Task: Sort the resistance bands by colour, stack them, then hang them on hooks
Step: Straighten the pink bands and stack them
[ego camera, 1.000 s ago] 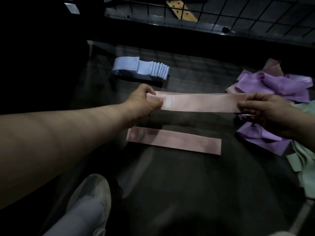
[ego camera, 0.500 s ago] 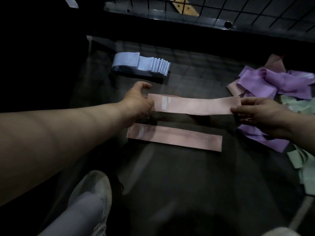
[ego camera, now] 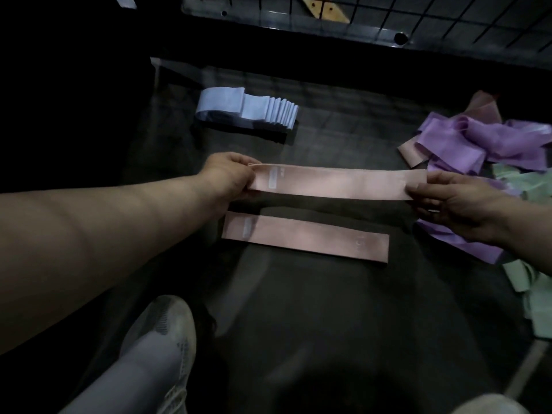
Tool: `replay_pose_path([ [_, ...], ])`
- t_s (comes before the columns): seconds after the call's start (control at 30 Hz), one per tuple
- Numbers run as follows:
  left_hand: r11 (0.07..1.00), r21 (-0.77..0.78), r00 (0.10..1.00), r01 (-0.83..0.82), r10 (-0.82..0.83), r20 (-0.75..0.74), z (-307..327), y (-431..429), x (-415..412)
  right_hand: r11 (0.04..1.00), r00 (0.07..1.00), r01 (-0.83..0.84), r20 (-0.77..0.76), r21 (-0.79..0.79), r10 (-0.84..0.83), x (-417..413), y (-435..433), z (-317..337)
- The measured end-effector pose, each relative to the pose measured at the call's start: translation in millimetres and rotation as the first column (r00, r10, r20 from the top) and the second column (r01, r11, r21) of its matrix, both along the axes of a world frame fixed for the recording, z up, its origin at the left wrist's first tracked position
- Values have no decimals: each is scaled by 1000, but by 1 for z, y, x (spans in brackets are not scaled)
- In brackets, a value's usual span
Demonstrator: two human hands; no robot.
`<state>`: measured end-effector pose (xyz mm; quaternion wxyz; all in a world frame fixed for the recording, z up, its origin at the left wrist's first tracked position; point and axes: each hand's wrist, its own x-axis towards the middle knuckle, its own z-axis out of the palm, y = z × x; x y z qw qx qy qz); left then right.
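Your left hand [ego camera: 230, 174] and right hand [ego camera: 457, 204] pinch the pink band [ego camera: 337, 182].
Likely light, limp; hold your grips at its ends.

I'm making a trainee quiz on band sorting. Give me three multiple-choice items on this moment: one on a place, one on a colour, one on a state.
1. Where is the neat stack of light blue bands? A on a hook; B on the dark surface beyond the left hand; C in a box.
2. What colour is the long flat held band? A green; B blue; C pink.
3. How is it held? A straight, from left hand to right hand; B crumpled; C draped.
Key: B, it sits past that hand; C, pale pink; A, each end is pinched.
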<state>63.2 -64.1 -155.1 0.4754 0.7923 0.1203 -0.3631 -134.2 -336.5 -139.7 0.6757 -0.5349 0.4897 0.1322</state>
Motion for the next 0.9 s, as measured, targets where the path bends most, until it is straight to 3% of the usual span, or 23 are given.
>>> replay_pose_path([
  [0.37, 996, 39, 991, -86, 90, -103, 8, 52, -26, 982, 988, -122, -108, -142, 107, -28, 41, -6],
  [0.57, 983, 181, 999, 29, -21, -47, -5, 64, -37, 945, 954, -267, -193, -189, 230, -40, 54, -16],
  [0.73, 968, 237, 995, 85, -96, 35, -14, 69, -35, 790, 872, -486, -270, -374, 408, -42, 50, -22],
  [0.9, 954, 274, 987, 120, -143, 68, -25, 75, -33, 624, 814, -579, -338, -524, 472, -41, 54, -35],
])
